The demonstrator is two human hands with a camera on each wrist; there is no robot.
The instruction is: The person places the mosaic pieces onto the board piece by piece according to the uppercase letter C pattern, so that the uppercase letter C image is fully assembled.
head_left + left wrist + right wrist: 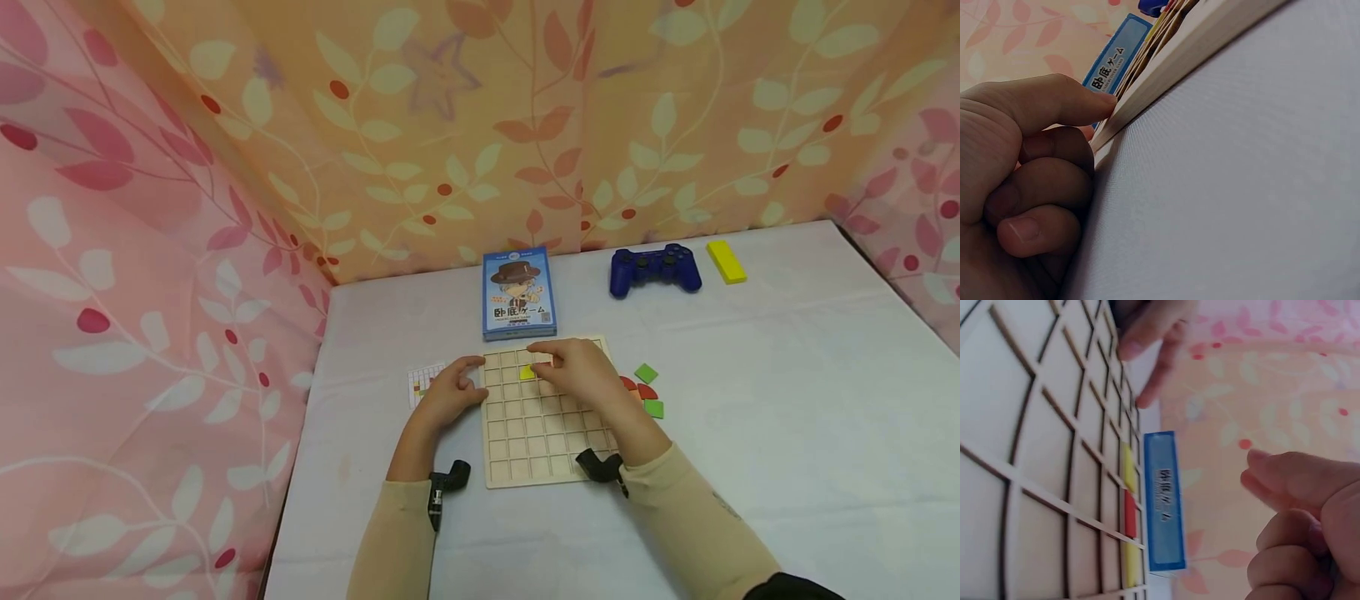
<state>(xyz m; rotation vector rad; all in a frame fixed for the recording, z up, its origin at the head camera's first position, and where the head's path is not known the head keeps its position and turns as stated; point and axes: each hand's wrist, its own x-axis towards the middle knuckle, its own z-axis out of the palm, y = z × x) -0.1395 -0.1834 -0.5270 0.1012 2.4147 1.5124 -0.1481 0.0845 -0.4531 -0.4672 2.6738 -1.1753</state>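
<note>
A wooden grid board (517, 450) lies flat on the table. My left hand (450, 395) touches its left edge with thumb and index fingertips apart; in the left wrist view, the other fingers of that hand (1041, 162) are curled. Above the board's upper part is my right hand (581, 371), thumb and index near a yellow tile (527, 372). No piece shows between those fingers (1285, 475) in the right wrist view. A red tile (1129, 514) sits between two yellow tiles in the board's cells.
Loose green, red and orange pieces, among them a green square (654, 408), lie right of the board. A small grid card (417, 387) is at its left. Behind stand a blue game box (519, 293), a blue game controller (656, 269) and a yellow block (726, 262).
</note>
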